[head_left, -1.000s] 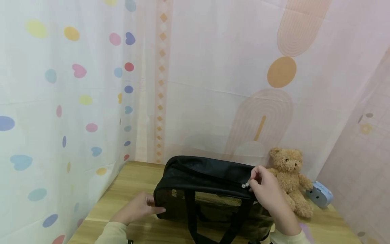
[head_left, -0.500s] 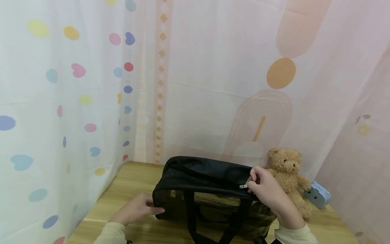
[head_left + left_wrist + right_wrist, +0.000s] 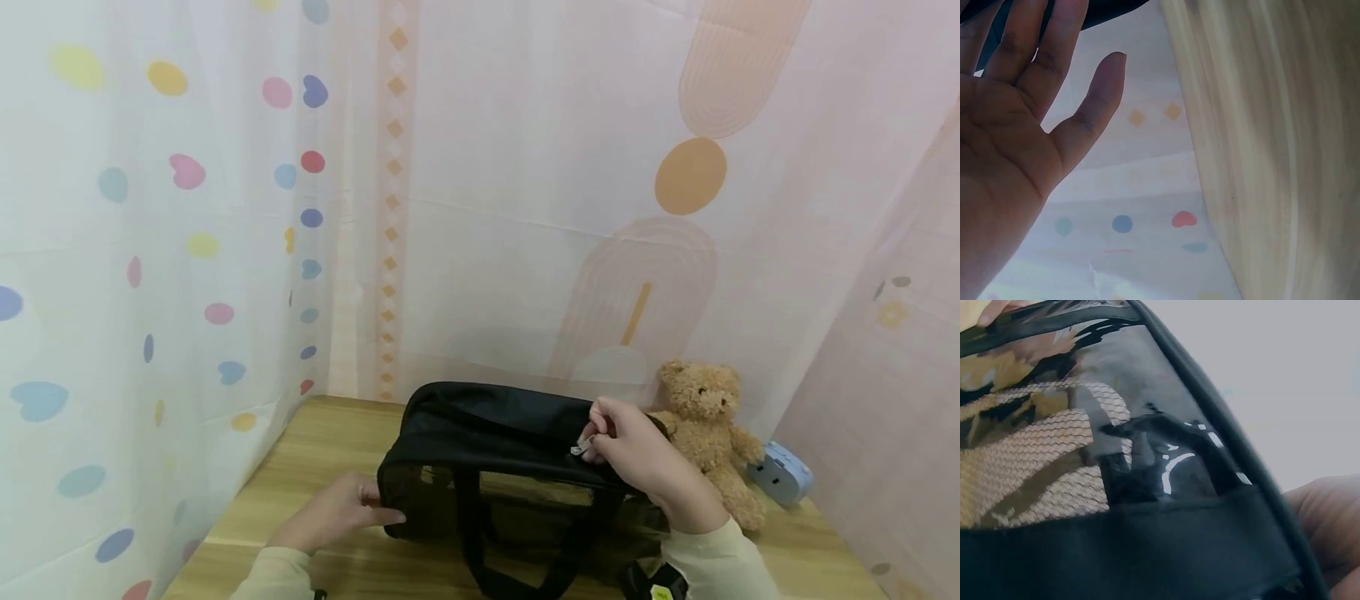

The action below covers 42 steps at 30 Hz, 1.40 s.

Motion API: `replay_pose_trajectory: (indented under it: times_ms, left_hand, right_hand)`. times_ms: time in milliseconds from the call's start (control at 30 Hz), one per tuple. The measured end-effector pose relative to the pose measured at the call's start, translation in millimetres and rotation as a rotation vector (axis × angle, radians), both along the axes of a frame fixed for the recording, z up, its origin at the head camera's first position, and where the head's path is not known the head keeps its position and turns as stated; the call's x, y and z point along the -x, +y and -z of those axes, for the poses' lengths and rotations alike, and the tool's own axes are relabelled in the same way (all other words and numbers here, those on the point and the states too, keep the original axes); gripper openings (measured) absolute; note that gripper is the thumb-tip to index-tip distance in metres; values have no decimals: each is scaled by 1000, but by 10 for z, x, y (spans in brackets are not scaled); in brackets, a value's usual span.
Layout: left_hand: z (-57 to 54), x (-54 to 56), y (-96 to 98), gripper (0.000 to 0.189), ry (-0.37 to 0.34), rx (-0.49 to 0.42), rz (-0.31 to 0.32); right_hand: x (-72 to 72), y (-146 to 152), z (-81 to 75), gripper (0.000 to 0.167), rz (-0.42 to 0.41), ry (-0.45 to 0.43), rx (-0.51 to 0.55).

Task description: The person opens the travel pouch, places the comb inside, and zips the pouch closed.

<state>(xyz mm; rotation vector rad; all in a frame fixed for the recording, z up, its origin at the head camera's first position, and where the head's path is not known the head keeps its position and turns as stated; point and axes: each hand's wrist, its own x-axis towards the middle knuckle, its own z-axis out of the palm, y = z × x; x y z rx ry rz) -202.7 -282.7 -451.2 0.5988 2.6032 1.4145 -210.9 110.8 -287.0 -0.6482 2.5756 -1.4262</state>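
A black bag [image 3: 495, 458] with see-through panels and a mesh part stands on the wooden table, its strap handle [image 3: 467, 533] hanging down in front. On its top, toward the right, my right hand [image 3: 626, 442] pinches the silver zipper pull [image 3: 581, 448] between thumb and fingers. My left hand [image 3: 341, 510] rests at the bag's left end, thumb along the lower front corner. The left wrist view shows that hand's fingers [image 3: 1054, 50] fairly straight against the dark bag, with the thumb spread apart. In the right wrist view, clear plastic and mesh [image 3: 1054, 456] fill much of the bag's side.
A brown teddy bear [image 3: 705, 433] sits just right of the bag, behind my right forearm. Beside it lies a light blue box-shaped thing [image 3: 782, 473]. Patterned curtains [image 3: 487, 250] enclose the wooden table [image 3: 345, 425] at the back and sides.
My right hand has moved left along the bag's top, taking the zipper pull with it. The left hand stays at the bag's left end.
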Motion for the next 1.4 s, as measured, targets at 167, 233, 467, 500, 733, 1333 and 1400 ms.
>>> replay_pose_trajectory:
  times_ms: [167, 233, 467, 500, 733, 1333, 1400]
  left_hand:
    - [6, -6, 18, 17, 12, -14, 2]
    - [7, -9, 20, 14, 8, -26, 0]
    - [28, -12, 4, 13, -11, -52, -8]
    - [33, -11, 2, 14, -10, -53, -7]
    - [52, -13, -30, 14, -45, -86, -1]
    - [11, -6, -22, 16, -23, -35, -4]
    - [12, 1, -8, 16, -21, -32, -5]
  right_hand:
    - [25, -33, 47, 31, 25, -11, 16]
    - [32, -30, 60, 29, 40, -16, 35]
    - [27, 54, 47, 18, 7, 9, 1]
    - [25, 82, 39, 17, -12, 19, -19]
    - [58, 219, -19, 9, -173, 46, -170]
    - [181, 107, 37, 13, -282, -200, 38]
    - [169, 78, 23, 13, -275, -184, 38]
